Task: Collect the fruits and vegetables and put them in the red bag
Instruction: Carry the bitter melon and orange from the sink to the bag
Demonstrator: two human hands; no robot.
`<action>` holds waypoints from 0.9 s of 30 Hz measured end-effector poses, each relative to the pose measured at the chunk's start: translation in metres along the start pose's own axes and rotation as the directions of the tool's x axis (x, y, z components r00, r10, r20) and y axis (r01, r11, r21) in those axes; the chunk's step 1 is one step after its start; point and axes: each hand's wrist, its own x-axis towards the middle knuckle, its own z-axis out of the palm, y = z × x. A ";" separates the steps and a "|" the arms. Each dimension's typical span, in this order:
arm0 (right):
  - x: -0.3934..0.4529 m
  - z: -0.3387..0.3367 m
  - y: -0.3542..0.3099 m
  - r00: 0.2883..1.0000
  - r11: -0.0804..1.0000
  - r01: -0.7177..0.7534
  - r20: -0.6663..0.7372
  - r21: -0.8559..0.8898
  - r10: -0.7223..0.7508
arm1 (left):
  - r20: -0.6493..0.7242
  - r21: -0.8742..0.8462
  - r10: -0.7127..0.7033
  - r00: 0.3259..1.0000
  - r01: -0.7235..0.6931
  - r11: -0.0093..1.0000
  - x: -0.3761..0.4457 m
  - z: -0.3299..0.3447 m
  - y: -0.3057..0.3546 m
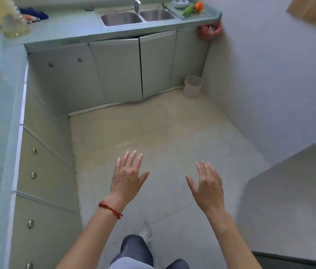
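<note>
Left hand (128, 176): fingers straight and spread, palm down, holding nothing, above the floor (172, 123). Red string bracelet (110, 209) on its wrist. Right hand (207, 186): same posture, fingers extended, nothing held.

Far surface (66, 28), right end beside the double sink (137, 17): a green vegetable (188, 9) lies touching an orange fruit or vegetable (199, 6); exact kinds too small to tell. A patterned bowl (180, 2) sits just behind them. Red bag (209, 31) hangs below the surface edge at the right corner, against the wall. Both hands well apart from produce and bag.

White bin (193, 86) on the floor in the corner under the bag.
</note>
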 end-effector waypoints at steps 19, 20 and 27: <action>0.203 0.034 0.005 0.993 0.993 -0.114 0.024 0.023 0.114 | 0.028 -0.033 0.101 0.994 -0.100 0.994 0.234 0.016 -0.025; 0.217 0.037 0.010 0.992 0.992 -0.120 0.030 0.029 0.119 | 0.035 -0.030 0.103 0.994 -0.102 0.994 0.248 0.019 -0.023; 0.335 0.055 0.054 0.994 0.994 -0.101 0.038 0.032 0.099 | 0.065 -0.012 0.084 0.994 -0.084 0.996 0.368 0.040 0.003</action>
